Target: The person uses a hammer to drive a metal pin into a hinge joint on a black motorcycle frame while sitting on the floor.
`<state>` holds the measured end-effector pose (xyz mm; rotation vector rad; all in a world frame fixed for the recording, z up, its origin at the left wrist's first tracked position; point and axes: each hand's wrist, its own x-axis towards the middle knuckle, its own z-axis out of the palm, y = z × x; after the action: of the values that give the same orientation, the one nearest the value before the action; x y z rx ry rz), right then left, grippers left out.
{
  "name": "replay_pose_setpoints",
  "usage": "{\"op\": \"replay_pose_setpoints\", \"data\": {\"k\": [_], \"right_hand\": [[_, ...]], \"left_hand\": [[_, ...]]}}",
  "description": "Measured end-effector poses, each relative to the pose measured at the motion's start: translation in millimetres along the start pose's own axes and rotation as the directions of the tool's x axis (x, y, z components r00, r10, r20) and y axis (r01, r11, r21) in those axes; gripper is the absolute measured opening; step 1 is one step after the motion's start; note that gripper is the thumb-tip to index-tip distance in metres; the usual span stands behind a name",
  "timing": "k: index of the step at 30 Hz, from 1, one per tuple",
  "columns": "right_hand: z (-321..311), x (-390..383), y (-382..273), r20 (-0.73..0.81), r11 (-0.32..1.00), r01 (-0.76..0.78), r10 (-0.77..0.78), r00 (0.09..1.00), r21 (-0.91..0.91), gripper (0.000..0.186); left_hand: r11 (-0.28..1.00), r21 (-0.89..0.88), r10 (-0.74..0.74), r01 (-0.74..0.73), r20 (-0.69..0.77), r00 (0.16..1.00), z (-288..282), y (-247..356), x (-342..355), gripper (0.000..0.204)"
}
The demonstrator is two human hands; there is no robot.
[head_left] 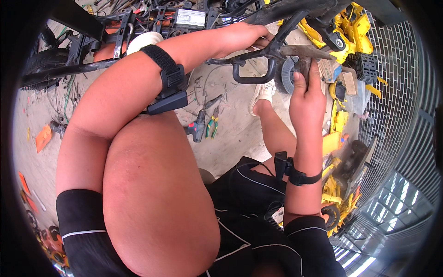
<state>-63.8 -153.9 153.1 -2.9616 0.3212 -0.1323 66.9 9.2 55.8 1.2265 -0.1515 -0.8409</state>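
Fingers (258, 39) of the left hand (242, 37) curl tight around the black bent metal frame tube (251, 54), up at about 12 o'clock. That hand is wrapped shut on the tube, with its knuckles on top. A black strap band with a small black box (171, 87) sits on the left forearm.

At about 1 o'clock, the right hand (305, 99) reaches up. Its thumb and fingers pinch a small dark grey part (302, 67) that sits just under a flat, rusty brown metal plate (307, 51). The fingers are closed on it, and the part touches the plate. Behind the hand is a round grey ribbed wheel (287, 74). I cannot tell if the hand touches the wheel. A black wrist band with a small box (290, 171) is on the right forearm.

The black tube runs out from the plate and bends down into a loop (251, 76).

Down on the sandy grey concrete floor (230, 134), near the middle, lie a dark red and black power drill (197, 127) and green-handled pliers (211, 125), side by side. A white shoe (262, 94) stands on the floor near them.

At 3 o'clock, a pile of bright yellow plastic machine parts (348, 32) lies beside a grey metal floor grate (392, 106). At 11 o'clock, black bars and tangled wires (152, 23) make up a bare machine frame.
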Motion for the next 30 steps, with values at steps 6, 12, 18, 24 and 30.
{"op": "replay_pose_setpoints", "data": {"k": [6, 12, 18, 24, 30], "right_hand": [[-4.8, 1.3, -6.6, 0.030, 0.998, 0.059, -0.059, 0.998, 0.006, 0.048], [-4.7, 1.3, 3.3, -0.025, 0.981, 0.037, -0.033, 0.999, 0.192, 0.046], [-20.5, 3.2, 5.2, -0.225, 0.872, 0.096, 0.017, 0.974, 0.480, 0.049], [1.1, 2.5, 6.0, -0.017, 0.996, 0.018, -0.016, 1.000, 0.092, 0.049], [-5.2, 18.6, 15.0, 0.018, 0.955, 0.075, -0.084, 0.996, 0.288, 0.045]], "left_hand": [[1.000, -0.023, 0.003, -0.002, 0.029, 1.000, -5.0, -4.6, 4.8, 0.040], [1.000, 0.015, 0.011, -0.011, 0.016, 1.000, -2.3, -0.1, 1.1, 0.042], [0.999, 0.043, 0.027, -0.028, 0.006, 1.000, -2.9, -4.7, -2.0, 0.042], [0.998, 0.045, 0.034, -0.036, 0.038, 0.999, -3.1, -2.9, 3.9, 0.042], [0.998, 0.052, 0.032, -0.033, 0.027, 0.999, -2.4, 2.4, -4.4, 0.042]]}}
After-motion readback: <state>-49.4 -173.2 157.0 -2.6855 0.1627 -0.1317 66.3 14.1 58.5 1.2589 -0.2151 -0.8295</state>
